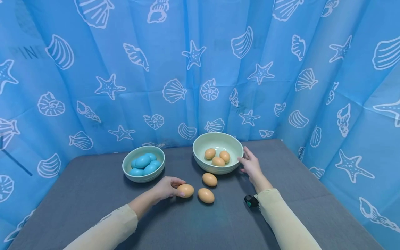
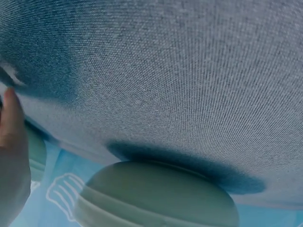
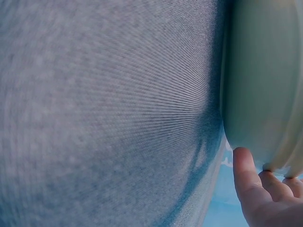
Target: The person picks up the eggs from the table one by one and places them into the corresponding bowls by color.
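My left hand (image 1: 168, 188) holds a brown egg (image 1: 186, 190) low over the grey table, thumb in front and fingers behind. Two more brown eggs lie close to its right, one egg (image 1: 209, 179) behind the other egg (image 1: 206, 196). A large pale green bowl (image 1: 200, 160) stands at the back with three brown eggs (image 1: 218, 161) inside. At its right side, my right hand (image 1: 251, 166) rests fingertips on the bowl's outer wall (image 3: 265, 80), fingers fairly straight. The left wrist view catches only part of my left hand (image 2: 13, 165).
A smaller green bowl (image 1: 126, 167) at the back left holds several blue eggs (image 1: 142, 161); its underside shows large in the left wrist view. A blue shell-patterned curtain (image 1: 193, 86) hangs behind the table (image 1: 175, 229). A black device (image 1: 251, 201) sits at my right wrist.
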Demonstrator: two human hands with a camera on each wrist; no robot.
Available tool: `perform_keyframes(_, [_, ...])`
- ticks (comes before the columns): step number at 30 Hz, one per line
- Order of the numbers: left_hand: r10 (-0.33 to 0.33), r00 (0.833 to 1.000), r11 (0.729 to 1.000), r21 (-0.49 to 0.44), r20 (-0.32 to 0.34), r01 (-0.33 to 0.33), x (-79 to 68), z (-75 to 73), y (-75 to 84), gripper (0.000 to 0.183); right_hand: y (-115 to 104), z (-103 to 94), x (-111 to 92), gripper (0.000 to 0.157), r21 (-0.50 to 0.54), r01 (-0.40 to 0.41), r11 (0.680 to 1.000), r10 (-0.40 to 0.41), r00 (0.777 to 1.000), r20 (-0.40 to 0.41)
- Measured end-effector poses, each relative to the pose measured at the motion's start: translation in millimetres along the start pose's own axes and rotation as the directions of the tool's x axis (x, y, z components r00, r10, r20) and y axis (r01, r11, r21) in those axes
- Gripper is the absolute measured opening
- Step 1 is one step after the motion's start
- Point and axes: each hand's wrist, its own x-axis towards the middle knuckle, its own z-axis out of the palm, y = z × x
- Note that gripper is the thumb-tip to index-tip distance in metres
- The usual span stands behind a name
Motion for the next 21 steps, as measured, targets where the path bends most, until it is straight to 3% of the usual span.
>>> perform_keyframes(11, [-0.052,0.998,0.989,-0.144,-0.041,0.046,4.6,7.4,19.6,0.043,1,-1.0,1,0.066,-0.006,0.01,1.0,-0.01,1.0,0.004])
perform_keyframes(21, [-0.046,0.994,0.978,-0.21,-0.104,0.024,15.8,12.9,44.2,0.042,1,-1.4,1,0.066,-0.014,0.011,1.0,-0.011,1.0,0.013])
